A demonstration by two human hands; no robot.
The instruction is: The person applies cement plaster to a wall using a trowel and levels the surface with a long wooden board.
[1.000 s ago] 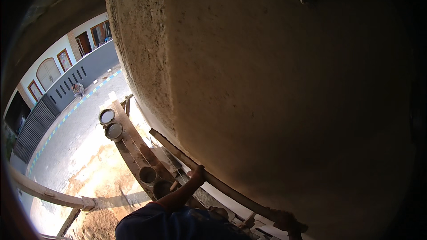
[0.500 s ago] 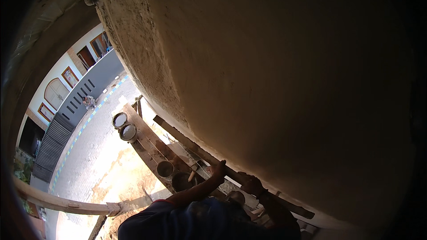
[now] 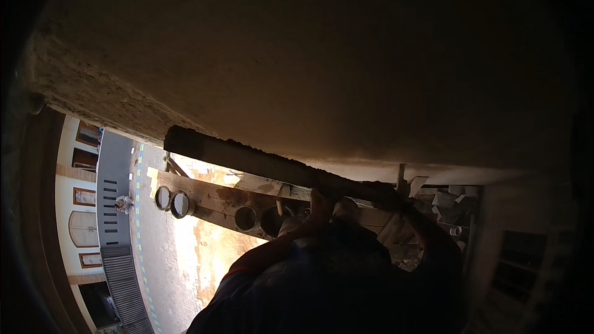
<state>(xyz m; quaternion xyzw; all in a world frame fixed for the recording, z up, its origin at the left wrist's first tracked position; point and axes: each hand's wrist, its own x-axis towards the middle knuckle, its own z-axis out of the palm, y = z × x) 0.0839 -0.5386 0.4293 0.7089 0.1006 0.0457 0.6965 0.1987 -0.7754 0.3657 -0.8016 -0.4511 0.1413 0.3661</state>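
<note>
My left hand (image 3: 320, 206) is closed around the lower edge of a long straight screed board (image 3: 241, 158). Further right, my right hand (image 3: 396, 199) grips the same board near its other end; that hand is dark and its fingers show poorly. Along the board's upper edge runs a rough, lumpy line of what looks like wet mortar. The board lies close below the plastered wall surface (image 3: 322, 80); I cannot tell whether it touches. A rougher strip of plaster (image 3: 117, 96) borders the smooth part at the left.
Below is a plank scaffold (image 3: 210, 196). On it stand two buckets with pale contents, one of them a bucket (image 3: 180, 205) at the left, and a dark bucket (image 3: 245, 217) nearer me. Rubble (image 3: 445, 201) lies at right. A person (image 3: 124, 204) crouches by the far grey wall (image 3: 113, 167).
My view has turned, so the board now slopes less steeply across it. The board looks larger and nearer, with a mortar-lined edge showing. Both hands still hold it.
</note>
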